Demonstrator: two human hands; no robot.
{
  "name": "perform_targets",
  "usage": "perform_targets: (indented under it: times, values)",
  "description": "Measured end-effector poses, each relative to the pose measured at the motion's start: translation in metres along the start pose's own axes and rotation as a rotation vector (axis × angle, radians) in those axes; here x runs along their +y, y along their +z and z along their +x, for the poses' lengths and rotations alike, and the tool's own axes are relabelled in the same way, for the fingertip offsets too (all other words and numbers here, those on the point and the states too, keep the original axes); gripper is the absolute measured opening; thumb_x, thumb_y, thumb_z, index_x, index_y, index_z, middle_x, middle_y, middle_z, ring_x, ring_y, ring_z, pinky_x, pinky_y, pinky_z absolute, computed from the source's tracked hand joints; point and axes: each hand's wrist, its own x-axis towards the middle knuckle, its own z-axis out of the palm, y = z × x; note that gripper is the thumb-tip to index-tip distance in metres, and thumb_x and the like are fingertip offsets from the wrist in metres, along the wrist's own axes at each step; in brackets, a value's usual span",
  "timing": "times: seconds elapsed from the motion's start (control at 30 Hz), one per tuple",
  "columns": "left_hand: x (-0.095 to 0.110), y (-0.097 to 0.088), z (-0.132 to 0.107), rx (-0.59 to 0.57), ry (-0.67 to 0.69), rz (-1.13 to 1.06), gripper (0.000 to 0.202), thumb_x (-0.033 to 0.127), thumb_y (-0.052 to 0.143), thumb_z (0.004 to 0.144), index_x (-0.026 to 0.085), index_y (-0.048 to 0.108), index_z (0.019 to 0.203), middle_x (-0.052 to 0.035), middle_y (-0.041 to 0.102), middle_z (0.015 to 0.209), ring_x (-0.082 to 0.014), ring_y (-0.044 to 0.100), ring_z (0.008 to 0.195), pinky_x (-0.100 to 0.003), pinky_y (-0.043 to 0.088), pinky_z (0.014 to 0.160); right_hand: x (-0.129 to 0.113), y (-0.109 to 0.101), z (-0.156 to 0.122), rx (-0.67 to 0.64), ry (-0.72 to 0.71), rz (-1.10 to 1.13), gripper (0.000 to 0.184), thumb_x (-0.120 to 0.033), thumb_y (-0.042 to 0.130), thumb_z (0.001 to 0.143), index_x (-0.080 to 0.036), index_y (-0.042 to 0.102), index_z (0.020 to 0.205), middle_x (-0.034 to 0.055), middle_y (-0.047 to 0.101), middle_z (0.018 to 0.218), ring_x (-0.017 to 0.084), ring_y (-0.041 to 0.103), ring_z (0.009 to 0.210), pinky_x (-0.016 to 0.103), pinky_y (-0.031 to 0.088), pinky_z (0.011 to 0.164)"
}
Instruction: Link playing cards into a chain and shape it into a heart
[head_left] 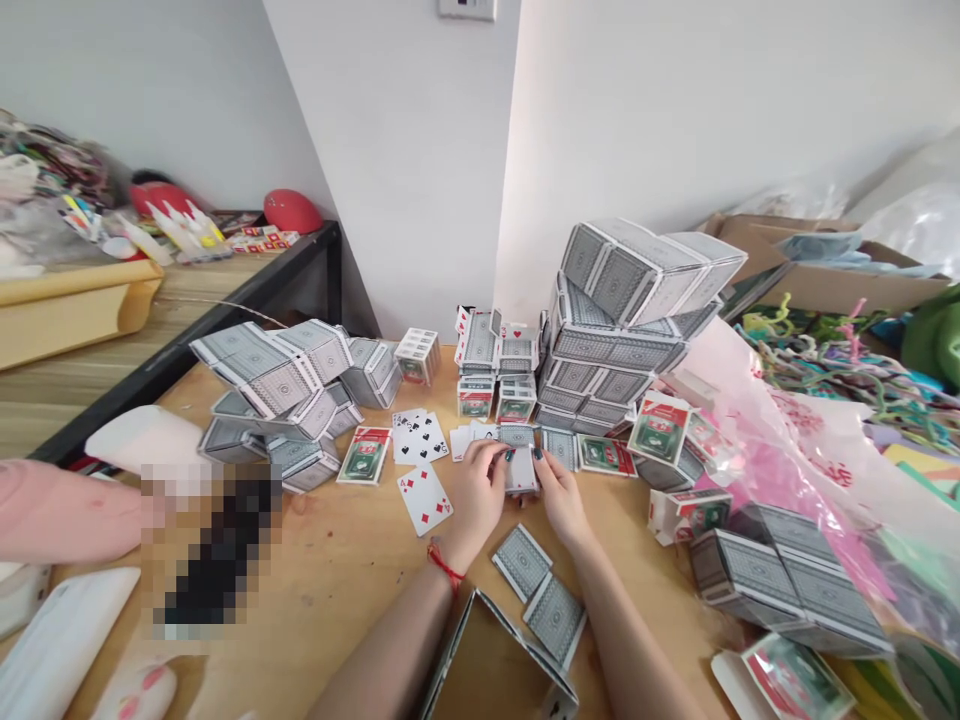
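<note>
Near the middle of the wooden table, my left hand (486, 478) and my right hand (561, 490) grip a small stack of playing cards (520, 472) from either side. The fingers of both hands are closed on its edges. Left of my left hand lie a four of diamonds (425, 500) and a fanned group of spade cards (420, 437), face up. Between my forearms, two patterned card backs (523, 562) rest on the table. Closer to me stands an open box made of cards (491, 660), partly cut off by the lower edge.
Stacked card-covered blocks (622, 340) rise at the back right, and more blocks (289, 385) are piled at the left. Red-and-green card boxes (365, 455) lie around. A blurred-out dark object (225, 550) is at left. Plastic bags (810, 450) cover the right side.
</note>
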Motion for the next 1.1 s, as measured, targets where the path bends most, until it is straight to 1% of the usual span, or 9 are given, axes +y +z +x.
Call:
perform_targets:
  times: [0.17,0.3,0.37,0.47,0.6,0.73,0.9,1.0,1.1]
  values:
    - [-0.0012,0.0027,-0.0018,-0.029,0.008,-0.006,0.022,0.011,0.041,0.085,0.020,0.056,0.097,-0.0054,0.061,0.096,-0.0179,0.056,0.093,-0.037,0.046,0.083,-0.0002,-0.0037,0.0012,-0.058,0.055,0.091,0.032,-0.053,0.053,0.073,-0.021,0.055,0.082,0.0020,0.062,0.076,0.017,0.058,0.070,0.027,0.048,0.060]
    - [-0.0023,0.0029,-0.0027,-0.073,-0.007,0.017,0.023,0.012,0.042,0.084,0.020,0.055,0.101,-0.0057,0.062,0.094,-0.0181,0.057,0.089,-0.035,0.047,0.079,0.0001,-0.0002,-0.0008,-0.159,0.132,0.255,0.032,-0.050,0.056,0.074,-0.021,0.053,0.087,0.0023,0.061,0.075,0.017,0.058,0.068,0.029,0.048,0.060]
    - [-0.0018,0.0020,-0.0032,-0.084,-0.008,0.040,0.024,0.012,0.042,0.084,0.020,0.055,0.102,-0.0060,0.062,0.094,-0.0186,0.057,0.088,-0.035,0.047,0.079,-0.0015,0.0010,-0.0019,-0.175,0.141,0.300,0.032,-0.050,0.056,0.074,-0.021,0.052,0.089,0.0015,0.060,0.073,0.015,0.058,0.065,0.028,0.048,0.059]
    - [0.0004,0.0006,-0.0044,-0.111,0.012,0.045,0.026,0.011,0.042,0.083,0.020,0.054,0.105,-0.0063,0.061,0.096,-0.0185,0.057,0.090,-0.035,0.047,0.079,-0.0048,0.0014,-0.0027,-0.169,0.132,0.309,0.031,-0.046,0.061,0.072,-0.022,0.052,0.089,-0.0006,0.059,0.076,0.013,0.058,0.064,0.027,0.048,0.061]
    - [0.0048,-0.0011,-0.0057,-0.134,0.070,0.013,0.032,0.008,0.044,0.080,0.020,0.052,0.109,-0.0066,0.061,0.103,-0.0185,0.057,0.096,-0.036,0.047,0.083,-0.0070,0.0009,-0.0030,-0.179,0.124,0.258,0.034,-0.040,0.066,0.068,-0.025,0.050,0.094,-0.0004,0.062,0.088,0.015,0.060,0.074,0.026,0.048,0.065]
    - [0.0066,-0.0019,-0.0062,-0.100,0.096,-0.009,0.032,0.008,0.042,0.081,0.021,0.053,0.108,-0.0068,0.062,0.105,-0.0179,0.058,0.098,-0.036,0.048,0.084,-0.0066,0.0005,-0.0032,-0.185,0.121,0.213,0.034,-0.040,0.063,0.069,-0.025,0.051,0.096,0.0011,0.064,0.088,0.016,0.061,0.075,0.025,0.047,0.063]
    - [0.0043,0.0003,-0.0054,-0.017,0.014,-0.023,0.022,0.015,0.046,0.082,0.020,0.056,0.101,-0.0056,0.065,0.095,-0.0166,0.062,0.087,-0.032,0.051,0.077,-0.0060,0.0006,-0.0028,-0.179,0.110,0.206,0.032,-0.039,0.062,0.069,-0.023,0.053,0.094,0.0028,0.064,0.088,0.017,0.061,0.075,0.026,0.049,0.064]
    - [0.0037,0.0004,-0.0038,0.068,-0.039,-0.048,0.017,0.014,0.048,0.080,0.019,0.057,0.094,-0.0056,0.065,0.090,-0.0169,0.061,0.085,-0.032,0.051,0.076,-0.0058,0.0018,-0.0024,-0.150,0.108,0.208,0.034,-0.041,0.062,0.068,-0.022,0.053,0.095,0.0029,0.064,0.086,0.019,0.062,0.074,0.029,0.050,0.061]
    - [0.0033,-0.0013,-0.0024,0.120,-0.090,-0.077,0.016,0.014,0.048,0.079,0.018,0.056,0.092,-0.0058,0.064,0.090,-0.0171,0.061,0.085,-0.033,0.050,0.076,-0.0051,0.0027,-0.0016,-0.122,0.099,0.228,0.034,-0.044,0.060,0.069,-0.023,0.052,0.095,0.0038,0.065,0.089,0.019,0.063,0.072,0.029,0.051,0.056]
